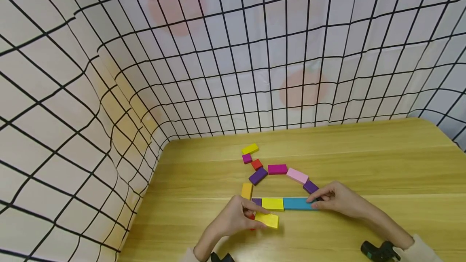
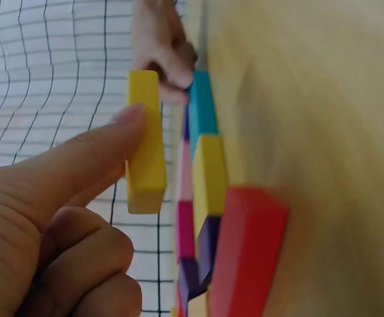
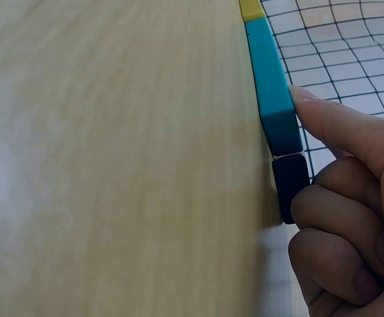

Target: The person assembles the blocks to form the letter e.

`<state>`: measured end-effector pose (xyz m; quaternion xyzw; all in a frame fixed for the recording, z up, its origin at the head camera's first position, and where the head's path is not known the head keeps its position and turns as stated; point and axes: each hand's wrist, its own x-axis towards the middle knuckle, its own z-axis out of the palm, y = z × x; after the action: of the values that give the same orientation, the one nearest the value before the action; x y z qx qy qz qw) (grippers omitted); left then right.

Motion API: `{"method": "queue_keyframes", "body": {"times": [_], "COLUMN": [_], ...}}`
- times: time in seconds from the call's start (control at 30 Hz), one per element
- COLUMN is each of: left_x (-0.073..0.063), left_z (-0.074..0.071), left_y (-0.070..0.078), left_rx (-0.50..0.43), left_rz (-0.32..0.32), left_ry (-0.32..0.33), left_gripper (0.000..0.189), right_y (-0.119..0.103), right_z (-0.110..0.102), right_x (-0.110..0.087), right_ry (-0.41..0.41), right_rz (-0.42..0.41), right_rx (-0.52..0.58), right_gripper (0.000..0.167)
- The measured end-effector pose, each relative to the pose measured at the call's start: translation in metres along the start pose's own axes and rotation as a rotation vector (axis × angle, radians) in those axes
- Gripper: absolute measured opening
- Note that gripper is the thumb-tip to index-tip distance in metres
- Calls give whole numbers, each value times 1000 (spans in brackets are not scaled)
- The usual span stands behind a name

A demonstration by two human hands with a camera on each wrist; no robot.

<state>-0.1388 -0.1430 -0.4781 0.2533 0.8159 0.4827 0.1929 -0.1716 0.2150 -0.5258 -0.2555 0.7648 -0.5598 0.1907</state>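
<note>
My left hand (image 1: pixel 236 216) pinches a yellow block (image 1: pixel 268 220) between thumb and fingers. In the left wrist view that yellow block (image 2: pixel 145 152) is held up off the table, with a red block (image 2: pixel 248 254) lower down beside it. The red one is mostly covered by my hand in the head view. At the right end of a long blue block (image 1: pixel 296 203), my right hand (image 1: pixel 342 201) grips with thumb and index finger. A dark block (image 3: pixel 291 188) sits at that end, close to my curled fingers. Left of the blue block lies another yellow block (image 1: pixel 273 204), end to end with it.
An arc of blocks curves behind the row: a purple block (image 1: pixel 258 176), a magenta block (image 1: pixel 277 169), a pink block (image 1: pixel 297 176) and another purple block (image 1: pixel 310 187). Small red (image 1: pixel 257 164) and yellow (image 1: pixel 250 148) blocks trail toward the back. A grid-patterned curtain (image 1: pixel 233 60) borders the wooden table (image 1: pixel 382 161).
</note>
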Motion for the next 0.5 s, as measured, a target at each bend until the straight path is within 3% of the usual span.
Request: {"method": "queue_keyframes", "body": {"times": [0.2, 0.3, 0.5], "left_x": [-12, -16, -21], "left_z": [19, 24, 30], "left_y": [-3, -5, -12], "left_rx": [83, 96, 89], "left_rz": [-21, 11, -28], "left_ry": [-21, -24, -9], "left_gripper": [27, 28, 26], "right_y": [-1, -2, -1], "right_z": [0, 0, -1], "right_x": [0, 0, 1], "right_ry": [-2, 4, 1], "right_rz": [20, 39, 10], "right_rx": [-7, -15, -17], "right_gripper": [18, 18, 17]}}
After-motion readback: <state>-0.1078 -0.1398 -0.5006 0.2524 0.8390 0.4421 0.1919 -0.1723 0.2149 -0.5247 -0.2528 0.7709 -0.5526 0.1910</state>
